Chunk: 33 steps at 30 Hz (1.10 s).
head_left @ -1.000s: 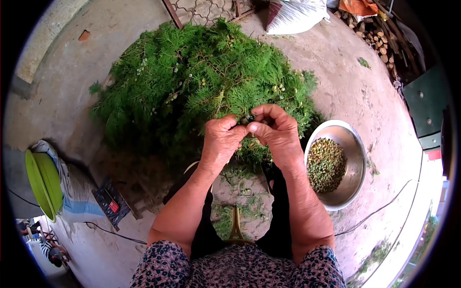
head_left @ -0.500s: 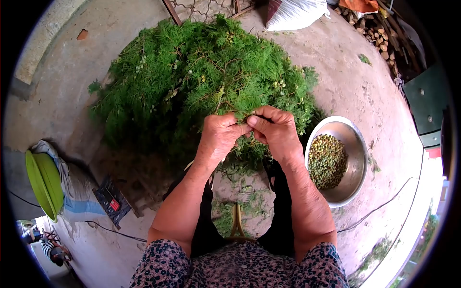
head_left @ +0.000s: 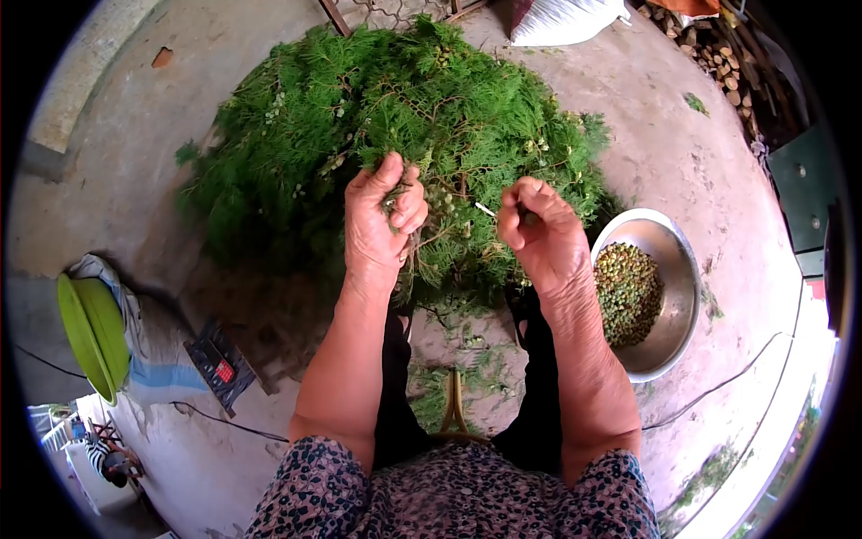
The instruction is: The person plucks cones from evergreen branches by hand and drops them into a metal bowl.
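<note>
A large heap of green, scale-leaved evergreen branches (head_left: pixel 359 108) lies in front of me, with small pale cones among the foliage. My left hand (head_left: pixel 384 216) is closed over the near part of the heap, its fingers curled round an evergreen sprig that is mostly hidden. To its right, my right hand (head_left: pixel 548 229) is curled with thumb and fingers drawn together; what they hold, if anything, is hidden. A short whitish bit shows just left of its fingertips. Beside my right forearm stands a metal bowl (head_left: pixel 678 310) partly filled with small green-brown cones (head_left: pixel 627 295).
At left are a lime-green basin (head_left: pixel 94 337), a sack and a dark plastic crate (head_left: pixel 220 366). A white sack (head_left: pixel 561 20) and stacked firewood (head_left: pixel 723 67) stand at the back. A cable crosses the floor at right. Leaf scraps lie between my legs.
My hands were together at the near edge of the heap and are now apart. The left has moved left and up, the right slightly rightward. The whole view has shifted slightly.
</note>
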Each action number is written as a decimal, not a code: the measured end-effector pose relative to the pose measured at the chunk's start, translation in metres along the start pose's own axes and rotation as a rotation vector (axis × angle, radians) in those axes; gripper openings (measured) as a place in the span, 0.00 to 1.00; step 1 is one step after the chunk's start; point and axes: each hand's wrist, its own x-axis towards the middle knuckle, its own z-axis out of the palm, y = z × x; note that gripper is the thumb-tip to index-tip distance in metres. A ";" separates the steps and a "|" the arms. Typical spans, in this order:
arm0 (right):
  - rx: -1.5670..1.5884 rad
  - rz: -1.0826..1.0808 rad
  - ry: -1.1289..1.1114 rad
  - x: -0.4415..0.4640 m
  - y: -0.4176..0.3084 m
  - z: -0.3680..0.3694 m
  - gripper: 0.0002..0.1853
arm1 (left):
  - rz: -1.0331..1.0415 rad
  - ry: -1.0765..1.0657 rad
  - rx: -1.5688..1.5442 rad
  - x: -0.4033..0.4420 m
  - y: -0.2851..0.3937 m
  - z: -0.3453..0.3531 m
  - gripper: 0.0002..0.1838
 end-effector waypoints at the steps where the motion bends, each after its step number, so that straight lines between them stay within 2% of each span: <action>1: -0.012 0.048 -0.032 -0.002 0.003 -0.002 0.09 | 0.024 -0.016 0.002 0.000 0.002 0.000 0.15; 3: -0.130 0.113 0.217 -0.010 0.016 0.009 0.09 | 0.051 -0.036 -0.031 0.000 0.005 -0.002 0.15; 8: -0.122 0.354 0.258 -0.023 0.048 0.020 0.11 | 0.074 -0.120 -0.136 0.001 0.008 -0.009 0.19; 12: -0.124 0.351 0.264 -0.025 0.057 0.027 0.11 | 0.033 -0.192 -0.182 0.003 0.003 -0.008 0.22; 15: -0.052 0.246 0.319 -0.022 0.056 0.029 0.10 | 0.008 -0.227 -0.180 0.004 -0.003 -0.006 0.22; 17: -0.245 0.265 0.283 -0.019 0.051 0.031 0.10 | 0.021 -0.184 -0.201 0.005 -0.004 -0.005 0.22; 19: -0.204 0.265 0.276 -0.018 0.052 0.025 0.09 | 0.035 -0.127 -0.295 0.008 -0.004 -0.009 0.22; 22: -0.313 0.344 0.218 -0.022 0.048 0.026 0.13 | 0.064 -0.063 -0.329 0.007 -0.001 -0.010 0.22; 24: -0.664 0.369 0.012 -0.026 0.046 0.036 0.13 | 0.096 -0.021 -0.351 0.007 0.000 -0.010 0.23; 27: -0.739 0.300 -0.094 -0.027 0.058 0.033 0.13 | 0.122 -0.016 -0.344 0.009 -0.002 -0.013 0.23; 29: -0.722 0.311 -0.071 -0.025 0.060 0.034 0.12 | 0.126 -0.001 -0.329 0.009 -0.003 -0.013 0.22; 31: -0.931 0.341 -0.121 -0.020 0.056 0.030 0.10 | 0.132 0.013 -0.316 0.008 -0.003 -0.014 0.21; 33: -1.291 -0.107 -0.124 -0.019 0.049 0.024 0.09 | 0.089 0.025 -0.251 0.006 0.001 -0.013 0.16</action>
